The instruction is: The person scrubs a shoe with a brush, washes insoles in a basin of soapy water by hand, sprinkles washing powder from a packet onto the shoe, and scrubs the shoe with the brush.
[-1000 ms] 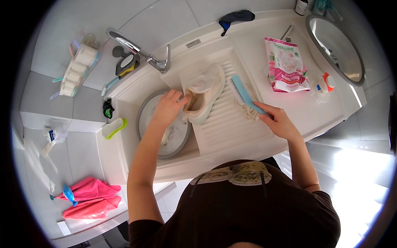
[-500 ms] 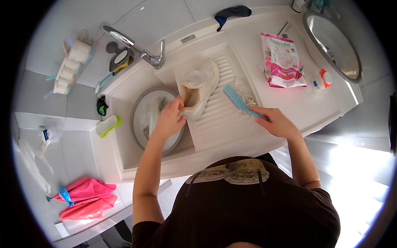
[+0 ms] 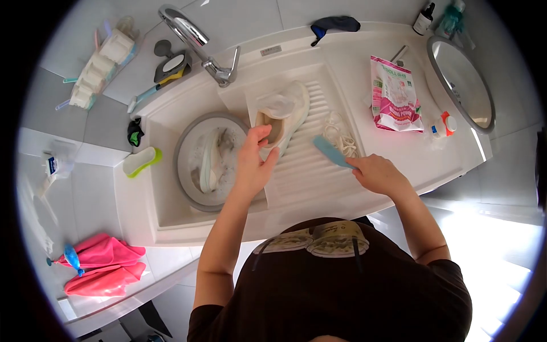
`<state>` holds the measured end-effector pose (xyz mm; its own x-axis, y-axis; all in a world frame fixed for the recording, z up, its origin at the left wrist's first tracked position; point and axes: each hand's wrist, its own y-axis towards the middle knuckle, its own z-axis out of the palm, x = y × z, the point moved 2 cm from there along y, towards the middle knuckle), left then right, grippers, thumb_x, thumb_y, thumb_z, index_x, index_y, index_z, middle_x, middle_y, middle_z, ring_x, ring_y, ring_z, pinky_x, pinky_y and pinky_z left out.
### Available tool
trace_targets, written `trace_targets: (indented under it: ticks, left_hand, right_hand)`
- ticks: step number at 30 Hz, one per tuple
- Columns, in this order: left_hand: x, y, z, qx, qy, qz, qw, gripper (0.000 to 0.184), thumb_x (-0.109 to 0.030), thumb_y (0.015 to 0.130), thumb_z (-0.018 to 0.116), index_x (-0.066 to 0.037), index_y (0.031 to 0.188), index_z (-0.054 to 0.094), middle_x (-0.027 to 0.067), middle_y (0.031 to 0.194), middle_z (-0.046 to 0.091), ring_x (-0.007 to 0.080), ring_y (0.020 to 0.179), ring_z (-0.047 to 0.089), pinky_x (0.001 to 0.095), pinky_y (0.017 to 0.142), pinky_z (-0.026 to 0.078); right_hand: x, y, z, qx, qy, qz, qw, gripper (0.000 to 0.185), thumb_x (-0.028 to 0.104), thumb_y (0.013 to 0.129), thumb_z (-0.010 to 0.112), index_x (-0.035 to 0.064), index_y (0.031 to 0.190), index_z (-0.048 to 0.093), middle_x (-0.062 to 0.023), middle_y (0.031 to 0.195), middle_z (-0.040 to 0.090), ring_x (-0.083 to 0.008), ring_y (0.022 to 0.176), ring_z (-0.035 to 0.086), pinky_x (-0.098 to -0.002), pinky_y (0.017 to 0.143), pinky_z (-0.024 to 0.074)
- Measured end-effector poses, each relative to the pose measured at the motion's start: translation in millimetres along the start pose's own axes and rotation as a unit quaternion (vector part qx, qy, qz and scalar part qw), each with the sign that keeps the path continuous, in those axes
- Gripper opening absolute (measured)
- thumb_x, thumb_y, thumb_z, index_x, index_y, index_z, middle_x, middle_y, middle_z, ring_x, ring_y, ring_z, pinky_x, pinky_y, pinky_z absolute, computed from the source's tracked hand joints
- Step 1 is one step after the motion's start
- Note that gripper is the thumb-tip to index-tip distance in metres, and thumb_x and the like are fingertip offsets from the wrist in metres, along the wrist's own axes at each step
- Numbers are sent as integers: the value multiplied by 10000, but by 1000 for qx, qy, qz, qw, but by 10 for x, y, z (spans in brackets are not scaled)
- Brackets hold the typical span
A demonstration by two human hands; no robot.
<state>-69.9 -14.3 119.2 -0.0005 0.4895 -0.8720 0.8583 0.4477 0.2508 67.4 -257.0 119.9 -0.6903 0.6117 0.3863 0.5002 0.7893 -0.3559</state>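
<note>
A white shoe lies on the ribbed washboard of the sink, its toe pointing away. My left hand is at the heel end of this shoe, fingers apart; whether they touch it cannot be made out. Held by its handle, a light blue brush is in my right hand, over the right part of the washboard. White laces lie bunched just behind the brush. Another white shoe rests in soapy water in a grey-rimmed basin, left of my left hand.
A chrome faucet stands behind the basin. To the right are a pink and white powder bag, a small bottle and a round mirror. A green and white brush sits on the left rim; pink gloves lie lower left.
My left hand has opened from the shoe's heel edge and shifted right. The blue brush has turned and moved lower, near the laces. The camera view has shifted slightly.
</note>
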Motion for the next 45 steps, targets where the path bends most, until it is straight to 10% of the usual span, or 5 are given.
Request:
trace_targets:
  ticks: [10,18,22,32,45]
  left_hand:
    - [204,40,34,-82,-359,-196,909,428,-180,903,515,12,1267,401,173,1266,473,263,1197,455,342,1048,329]
    - [296,198,-78,-96,-555,-301,769,544,-334,951,409,86,1294,369,257,1305,417,324,1227,421,391,1083,303]
    - [475,599,206,-119,-656,-409,623,562,-383,945,415,65,1284,394,225,1293,452,334,1211,436,412,1069,315]
    - [654,911,523,-115,-658,-338,663,479,-357,976,331,3,1279,421,144,1292,492,318,1195,463,469,1044,343]
    - [548,852,444,-19,-657,-297,693,502,-404,986,300,-14,1265,449,118,1282,509,300,1213,447,447,1065,307]
  right_hand:
    - [9,341,487,-32,169,-184,968,382,154,893,507,78,1267,528,-153,812,641,-282,644,616,-397,584,480]
    - [-210,210,126,68,612,69,785,420,165,940,458,68,1349,448,4,576,427,-68,379,358,-217,357,297]
    - [-101,424,-128,22,518,-17,855,392,147,935,470,56,1316,488,6,568,447,-61,373,347,-211,363,292]
    - [311,1117,-305,-56,38,-142,988,373,140,890,486,141,1260,534,-155,734,612,-325,710,617,-445,630,475]
    - [177,1267,61,-143,24,-71,987,406,169,902,464,166,1308,470,-191,731,627,-394,654,607,-489,615,488]
